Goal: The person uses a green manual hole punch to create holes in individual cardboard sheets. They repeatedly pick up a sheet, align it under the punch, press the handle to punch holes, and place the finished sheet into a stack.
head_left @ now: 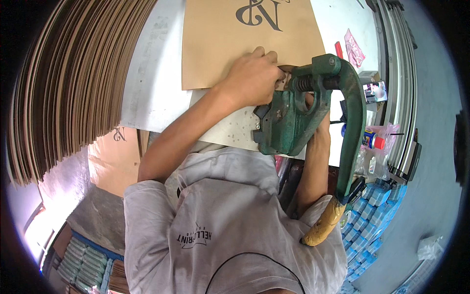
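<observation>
A flat brown paper bag (pixel 215 49) with a dark printed ornament lies on the white tabletop. My left hand (pixel 257 76) is closed at the bag's near edge, its fingers bent and the fingertips close to the head of a green hand press (pixel 289 122). The press stands at the table's near edge, and its long curved lever (pixel 355 127) comes down toward me, ending in a yellow-wrapped handle (pixel 324 223). My right hand (pixel 309 100) is mostly hidden behind the press body; only a bit shows through its opening, with the forearm reaching up beside it. Its fingers cannot be seen.
A tall stack of brown sheets (pixel 73 83) leans along the left side. Right of the press lie a pink wrapper (pixel 353 49), a phone-like screen (pixel 375 92) and a can with a red cap (pixel 378 142). Blue-wrapped bundles (pixel 364 220) sit lower right.
</observation>
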Demonstrator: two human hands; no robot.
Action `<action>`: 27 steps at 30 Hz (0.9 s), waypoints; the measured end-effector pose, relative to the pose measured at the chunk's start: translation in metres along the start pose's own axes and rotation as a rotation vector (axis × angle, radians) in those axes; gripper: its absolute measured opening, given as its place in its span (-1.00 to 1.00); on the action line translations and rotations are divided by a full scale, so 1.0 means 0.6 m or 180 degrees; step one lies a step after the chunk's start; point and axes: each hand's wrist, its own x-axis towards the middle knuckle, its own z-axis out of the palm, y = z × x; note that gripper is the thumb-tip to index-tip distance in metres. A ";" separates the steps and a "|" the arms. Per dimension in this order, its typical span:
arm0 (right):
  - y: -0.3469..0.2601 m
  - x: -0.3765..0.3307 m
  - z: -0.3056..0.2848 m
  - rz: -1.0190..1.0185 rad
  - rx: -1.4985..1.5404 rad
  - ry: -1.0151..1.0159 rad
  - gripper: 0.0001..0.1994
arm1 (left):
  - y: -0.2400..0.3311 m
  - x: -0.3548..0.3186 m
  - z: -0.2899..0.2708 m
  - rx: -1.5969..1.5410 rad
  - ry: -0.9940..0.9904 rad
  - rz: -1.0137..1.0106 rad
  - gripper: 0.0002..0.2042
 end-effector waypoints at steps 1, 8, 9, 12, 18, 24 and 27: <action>-0.001 -0.005 0.001 -0.0051 0.0028 -0.0003 -0.87 | 0.003 -0.004 0.001 -0.0027 0.0017 0.0034 -0.71; 0.005 -0.013 0.000 -0.0180 -0.0108 0.0091 -0.91 | 0.018 -0.011 0.005 -0.0217 0.0077 -0.0100 -0.76; 0.002 -0.016 0.001 -0.0237 -0.0165 0.0002 -0.90 | 0.019 -0.013 0.011 -0.0135 0.0113 -0.0109 -0.76; 0.012 -0.009 -0.003 -0.0281 -0.0155 0.0071 -0.91 | 0.015 -0.007 0.020 0.0044 0.0231 -0.0095 -0.76; 0.014 -0.013 0.003 -0.0277 -0.0226 0.0164 -0.92 | 0.024 -0.007 0.022 0.0179 0.0222 -0.0168 -0.74; 0.024 0.004 -0.020 -0.0577 -0.0537 -0.0018 -0.92 | 0.028 -0.007 0.026 0.0245 0.0325 -0.0148 -0.75; 0.010 -0.007 -0.011 -0.0469 -0.0404 0.0042 -0.90 | 0.027 -0.006 0.025 0.0249 0.0376 -0.0144 -0.77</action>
